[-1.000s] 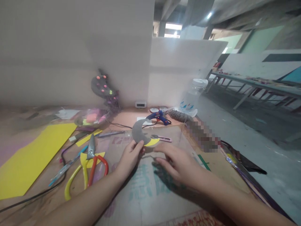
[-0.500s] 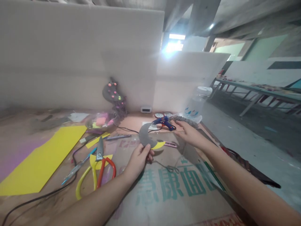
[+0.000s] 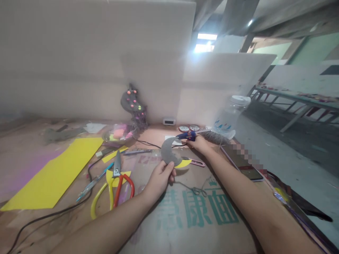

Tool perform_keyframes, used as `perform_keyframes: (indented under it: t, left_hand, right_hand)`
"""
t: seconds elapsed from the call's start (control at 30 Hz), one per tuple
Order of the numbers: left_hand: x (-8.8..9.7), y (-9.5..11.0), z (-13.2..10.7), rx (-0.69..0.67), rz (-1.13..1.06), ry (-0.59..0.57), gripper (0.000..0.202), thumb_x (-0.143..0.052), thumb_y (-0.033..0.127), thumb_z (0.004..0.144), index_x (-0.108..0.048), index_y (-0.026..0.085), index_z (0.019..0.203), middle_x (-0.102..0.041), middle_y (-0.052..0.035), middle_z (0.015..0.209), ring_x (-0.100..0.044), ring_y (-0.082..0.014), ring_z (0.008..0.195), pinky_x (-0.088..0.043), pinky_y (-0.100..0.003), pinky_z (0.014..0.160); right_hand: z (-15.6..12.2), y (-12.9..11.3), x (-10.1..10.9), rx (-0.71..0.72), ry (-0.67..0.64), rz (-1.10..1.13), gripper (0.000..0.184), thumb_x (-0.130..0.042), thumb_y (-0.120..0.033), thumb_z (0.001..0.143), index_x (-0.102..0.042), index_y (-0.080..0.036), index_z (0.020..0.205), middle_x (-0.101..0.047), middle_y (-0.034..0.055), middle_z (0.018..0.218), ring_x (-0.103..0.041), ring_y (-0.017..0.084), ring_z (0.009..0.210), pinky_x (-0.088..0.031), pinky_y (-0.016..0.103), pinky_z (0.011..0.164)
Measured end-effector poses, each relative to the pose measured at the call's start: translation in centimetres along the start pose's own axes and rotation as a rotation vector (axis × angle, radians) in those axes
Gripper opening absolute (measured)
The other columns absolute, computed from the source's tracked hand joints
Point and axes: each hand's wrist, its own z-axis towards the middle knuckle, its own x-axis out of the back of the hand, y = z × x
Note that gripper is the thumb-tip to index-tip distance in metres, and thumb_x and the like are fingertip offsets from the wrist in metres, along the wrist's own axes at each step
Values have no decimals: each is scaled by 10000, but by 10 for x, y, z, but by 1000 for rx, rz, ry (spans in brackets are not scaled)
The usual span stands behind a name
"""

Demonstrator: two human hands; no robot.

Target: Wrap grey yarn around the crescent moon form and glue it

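My left hand (image 3: 162, 176) pinches the lower end of a grey crescent (image 3: 168, 152), which has a yellow piece (image 3: 184, 163) showing at its tip. A thin cord (image 3: 197, 191) trails on the cardboard below that hand. Just beyond the crescent, my right hand (image 3: 199, 144) is closed around a blue hot glue gun (image 3: 188, 135); its fingers are partly hidden. A pink utility knife (image 3: 197, 162) lies on the cardboard between my hands.
Scissors (image 3: 117, 173) with red and yellow handles, pens and yellow sheet (image 3: 57, 173) lie at left. A decorated grey moon shape (image 3: 131, 102) stands behind a bowl (image 3: 119, 135). A plastic jar (image 3: 227, 118) is at back right, with a phone (image 3: 242, 164) nearer.
My right hand has gone from open beside the glue gun to closed on it. The view has shifted slightly, bringing the phone into sight. My left hand still holds the crescent.
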Motion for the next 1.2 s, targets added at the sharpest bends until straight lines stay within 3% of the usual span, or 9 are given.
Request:
perform_keyframes:
  t: [0.23, 0.43, 0.57, 0.67, 0.8, 0.9, 1.07, 1.2]
  left_hand:
    - [-1, 6, -2, 56, -48, 30, 374, -599, 517, 780, -514, 153, 766, -552, 26, 627, -472, -77, 497, -376, -201, 471]
    - [2, 2, 0, 51, -64, 66, 355, -652, 480, 749, -556, 140, 717, -547, 23, 605, -491, -80, 539, -373, -194, 518]
    - [6, 6, 5, 47, -72, 157, 302, -684, 420, 710, -564, 143, 705, -560, 18, 585, -493, -88, 533, -372, -197, 518]
    - [8, 15, 6, 37, -79, 181, 237, -671, 359, 702, -567, 146, 695, -570, 13, 590, -525, -104, 566, -405, -204, 548]
    - [11, 33, 4, 77, -91, 107, 196, -662, 337, 708, -583, 158, 718, -592, 3, 665, -552, -127, 618, -438, -224, 552]
    - [19, 43, 4, 98, -10, 64, 217, -654, 365, 720, -588, 162, 682, -610, -17, 678, -563, -147, 652, -443, -243, 588]
    - [29, 55, 3, 22, 90, 72, 232, -643, 390, 760, -641, 163, 711, -632, -25, 736, -568, -152, 737, -427, -238, 681]
    - [17, 62, -10, 47, 38, -15, 227, -643, 361, 769, -645, 164, 655, -631, -42, 714, -567, -163, 723, -435, -252, 673]
  right_hand:
    - [0, 6, 4, -21, 92, -8, 264, -660, -326, 731, -694, -128, 903, -723, 137, 927, -664, 272, 914, -486, 359, 839]
    - [-12, -19, 15, 41, 61, 172, 274, -585, -348, 795, -679, -134, 938, -737, 118, 941, -705, 209, 754, -533, 297, 709]
    - [-42, -42, 20, 52, 82, 281, 318, -511, -370, 846, -653, -163, 1040, -731, 86, 1022, -714, 178, 774, -540, 272, 687]
    - [-81, -54, 25, 13, 117, 274, 304, -553, -417, 824, -693, -175, 944, -742, 59, 788, -705, 210, 760, -537, 308, 703]
    - [-127, -60, 32, -104, 99, 310, 292, -571, -460, 799, -690, -195, 772, -733, 55, 746, -694, 227, 764, -531, 342, 741]
    - [-141, -64, 39, -134, 11, 275, 271, -582, -445, 781, -674, -196, 732, -728, 57, 762, -682, 233, 793, -515, 355, 773]
    - [-143, -74, 48, -12, 39, 392, 254, -611, -451, 791, -644, -201, 765, -686, 31, 750, -645, 199, 751, -510, 336, 747]
    - [-148, -80, 48, 55, 62, 478, 155, -634, -371, 801, -644, -243, 888, -690, 22, 935, -648, 186, 895, -499, 350, 867]
